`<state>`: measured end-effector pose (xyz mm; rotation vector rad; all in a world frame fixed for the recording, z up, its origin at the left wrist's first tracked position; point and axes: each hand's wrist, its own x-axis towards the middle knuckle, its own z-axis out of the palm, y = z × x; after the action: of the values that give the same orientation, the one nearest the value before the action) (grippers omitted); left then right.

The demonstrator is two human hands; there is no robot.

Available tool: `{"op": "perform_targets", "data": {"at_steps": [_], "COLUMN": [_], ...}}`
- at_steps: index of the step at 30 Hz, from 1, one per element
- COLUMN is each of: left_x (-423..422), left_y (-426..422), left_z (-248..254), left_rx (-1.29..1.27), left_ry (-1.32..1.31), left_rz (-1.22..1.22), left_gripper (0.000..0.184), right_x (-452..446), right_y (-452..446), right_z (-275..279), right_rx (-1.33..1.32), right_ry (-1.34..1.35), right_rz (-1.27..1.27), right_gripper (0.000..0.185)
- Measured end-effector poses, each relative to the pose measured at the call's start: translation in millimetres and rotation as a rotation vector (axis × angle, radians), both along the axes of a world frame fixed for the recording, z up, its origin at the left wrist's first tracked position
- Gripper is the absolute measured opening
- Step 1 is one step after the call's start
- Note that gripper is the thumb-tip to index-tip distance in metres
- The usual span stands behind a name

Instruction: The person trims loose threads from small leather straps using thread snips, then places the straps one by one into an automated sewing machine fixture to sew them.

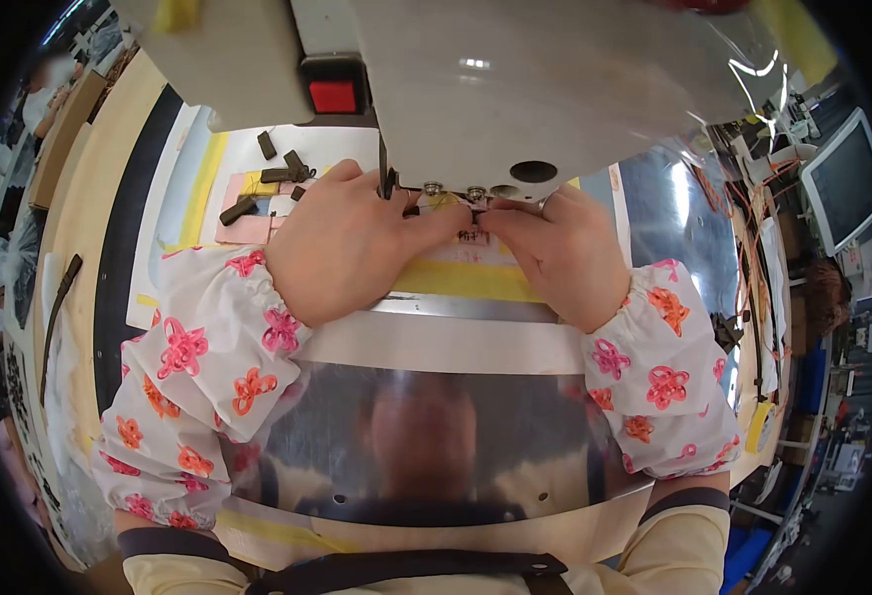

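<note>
Both hands meet under the head of what looks like an industrial sewing machine point(575, 89). My left hand point(342, 238) has its fingers curled under and its thumb stretched to the right; what it pinches, if anything, is hidden. My right hand point(565, 248) is closed, with thumb and forefinger pressed at a small dark piece point(476, 217) between the two hands. Just below the fingertips lies a pale pink patch with dark marks point(472, 237), next to yellow tape point(465, 278). Several small dark olive tabs point(240, 209) lie left of my left hand, on and around a pink plate point(247, 230).
A red switch point(333, 96) sits on the machine's front. A shiny metal plate point(416, 446) spans the near side. At right are a monitor point(845, 183) and orange cables point(708, 188). Another person point(44, 99) is at far left, beyond a wooden table edge point(84, 238).
</note>
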<state>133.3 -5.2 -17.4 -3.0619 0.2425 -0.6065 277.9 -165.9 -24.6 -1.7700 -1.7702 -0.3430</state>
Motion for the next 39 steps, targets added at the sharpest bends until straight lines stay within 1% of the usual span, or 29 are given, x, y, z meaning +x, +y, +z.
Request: {"op": "perform_targets", "data": {"at_steps": [3, 5, 7, 12, 14, 16, 20, 22, 29, 39], "left_x": [-1, 0, -1, -4, -5, -6, -3, -2, -5, -2], "left_y": [1, 1, 3, 2, 4, 8, 10, 13, 12, 14], "left_z": [-1, -3, -5, -4, -9, -17, -14, -11, -13, -14], "left_rx": [-0.023, -0.039, -0.097, -0.107, -0.104, -0.268, -0.190, -0.139, -0.120, -0.119], "left_ry": [0.026, 0.031, -0.015, -0.015, -0.031, -0.112, -0.116, -0.067, -0.042, -0.072], "left_rz": [0.018, 0.012, -0.014, -0.011, -0.008, 0.018, -0.001, -0.003, 0.020, 0.013], "left_gripper": [0.032, 0.033, 0.034, 0.035, 0.035, 0.034, 0.033, 0.033, 0.034, 0.034], "right_x": [-1, -2, -3, -2, -2, -2, 1, 2, 3, 5], "right_y": [1, 0, 1, 1, 2, 1, 3, 4, -1, -1], "right_z": [-3, 0, -1, -2, -2, -2, -4, -2, 3, 3], "right_rx": [-0.019, -0.065, -0.047, -0.037, -0.033, -0.042, -0.053, -0.054, -0.099, -0.127], "right_ry": [0.016, -0.026, -0.037, -0.065, -0.039, -0.064, -0.115, -0.132, -0.191, -0.223], "right_rz": [0.022, 0.005, 0.005, 0.016, 0.019, 0.020, -0.026, -0.019, 0.012, -0.017], "right_gripper": [0.015, 0.013, 0.012, 0.012, 0.012, 0.013, 0.015, 0.016, 0.016, 0.017]}}
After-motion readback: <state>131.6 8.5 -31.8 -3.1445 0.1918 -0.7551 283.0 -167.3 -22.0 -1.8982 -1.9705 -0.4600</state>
